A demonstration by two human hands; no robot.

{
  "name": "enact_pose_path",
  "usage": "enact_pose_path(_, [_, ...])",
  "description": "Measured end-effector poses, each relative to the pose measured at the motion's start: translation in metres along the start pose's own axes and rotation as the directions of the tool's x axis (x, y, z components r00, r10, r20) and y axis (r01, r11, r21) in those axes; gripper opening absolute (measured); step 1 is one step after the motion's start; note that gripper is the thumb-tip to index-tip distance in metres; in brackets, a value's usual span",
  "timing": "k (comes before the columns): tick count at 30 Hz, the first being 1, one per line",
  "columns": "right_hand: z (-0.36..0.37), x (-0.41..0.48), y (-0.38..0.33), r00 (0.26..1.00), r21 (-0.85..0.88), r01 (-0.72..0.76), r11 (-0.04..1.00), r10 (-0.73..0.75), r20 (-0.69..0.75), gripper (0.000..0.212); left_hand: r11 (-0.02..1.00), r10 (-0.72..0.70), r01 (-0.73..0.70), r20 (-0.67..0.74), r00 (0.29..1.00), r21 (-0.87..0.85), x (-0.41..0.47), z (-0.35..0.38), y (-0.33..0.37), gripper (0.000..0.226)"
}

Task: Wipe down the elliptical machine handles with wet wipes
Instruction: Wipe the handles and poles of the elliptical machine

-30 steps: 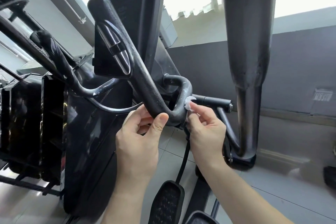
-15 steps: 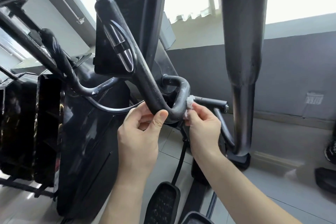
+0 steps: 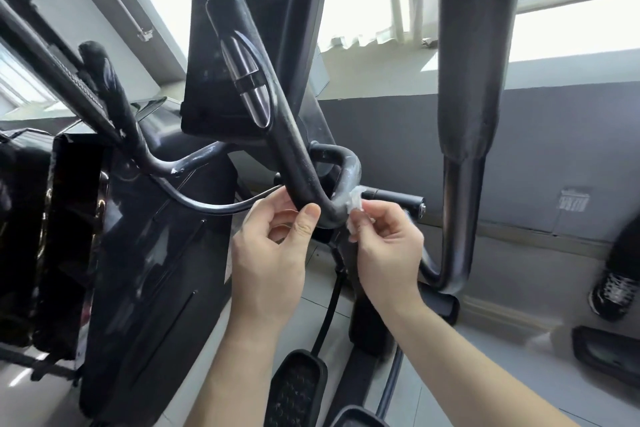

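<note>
A black curved fixed handle (image 3: 287, 135) of the elliptical rises from a U-bend at centre, with a silver pulse sensor (image 3: 247, 80) set into its grip. My left hand (image 3: 273, 253) grips the bottom of the bend, thumb in front. My right hand (image 3: 384, 246) pinches a small crumpled white wet wipe (image 3: 355, 206) against the right side of the bend, where the metal looks scuffed and pale. A thick padded moving handle (image 3: 474, 62) stands upright at right, untouched. A second fixed handle (image 3: 107, 97) sits at left.
The console back (image 3: 221, 45) stands behind the handle. A black machine housing (image 3: 145, 270) fills the left. A foot pedal (image 3: 294, 388) lies below my wrists. A person's black shoe (image 3: 613, 291) rests on the grey floor at far right. Bright windows lie beyond.
My right hand with the wipe has shifted slightly down and right along the bend. The view has tilted a little. My left hand keeps its grip.
</note>
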State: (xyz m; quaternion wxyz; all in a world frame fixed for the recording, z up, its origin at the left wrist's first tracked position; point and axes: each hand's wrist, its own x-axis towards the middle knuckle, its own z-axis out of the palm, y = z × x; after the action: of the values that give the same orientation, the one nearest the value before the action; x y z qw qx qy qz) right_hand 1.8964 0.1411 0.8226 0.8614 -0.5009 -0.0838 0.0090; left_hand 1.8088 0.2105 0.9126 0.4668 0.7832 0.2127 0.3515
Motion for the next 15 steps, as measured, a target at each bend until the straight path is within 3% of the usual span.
enact_pose_path(3, [-0.001, 0.004, -0.004, 1.000, -0.016, -0.029, 0.999, 0.029, 0.008, 0.003, 1.000, -0.004, 0.004, 0.018, 1.000, -0.015, -0.001, -0.001, -0.001, 0.021])
enact_pose_path(9, [0.007, -0.016, -0.008, 0.977, 0.002, 0.190, 0.982, -0.189, 0.103, 0.019, 0.997, 0.004, -0.005, -0.016, 1.000, -0.082, -0.002, -0.004, -0.009, 0.020])
enact_pose_path(15, [-0.015, -0.011, 0.018, 0.997, -0.256, -0.072, 0.964, 0.076, 0.007, 0.012, 0.982, 0.008, -0.012, -0.021, 1.000, -0.187, -0.001, -0.003, -0.017, 0.014])
